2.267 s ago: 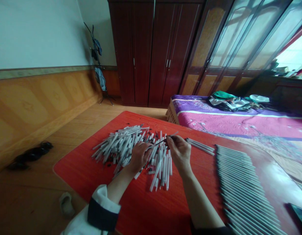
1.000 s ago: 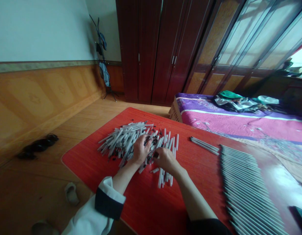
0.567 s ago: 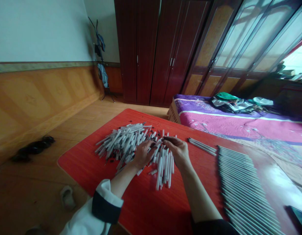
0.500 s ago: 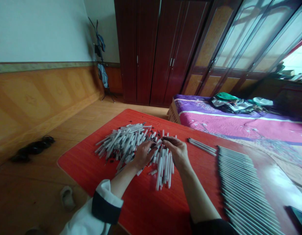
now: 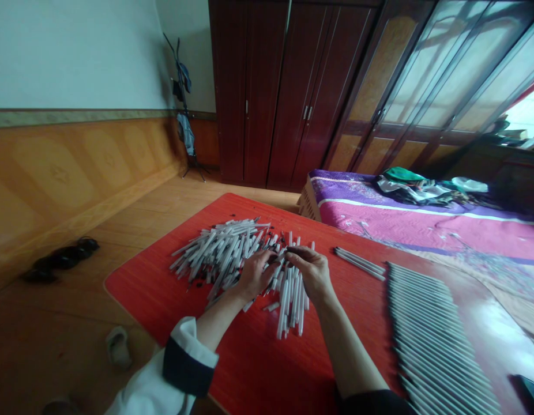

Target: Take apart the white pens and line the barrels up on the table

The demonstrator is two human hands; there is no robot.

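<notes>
- Pale tubes [image 5: 221,252] lie heaped on our red table [image 5: 262,363], some directly beneath our hands.
- Our left hand [image 5: 255,274] curls, thumb near fingers; we cannot tell whether it grips anything.
- Just beside it, our right hand [image 5: 312,273] bends into a pinch, any held piece too small to tell.

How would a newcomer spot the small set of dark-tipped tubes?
On the red table, look from the right hand toward the long row. The small set lies between them: just a few tubes side by side, apart from row and loose pile.
</notes>
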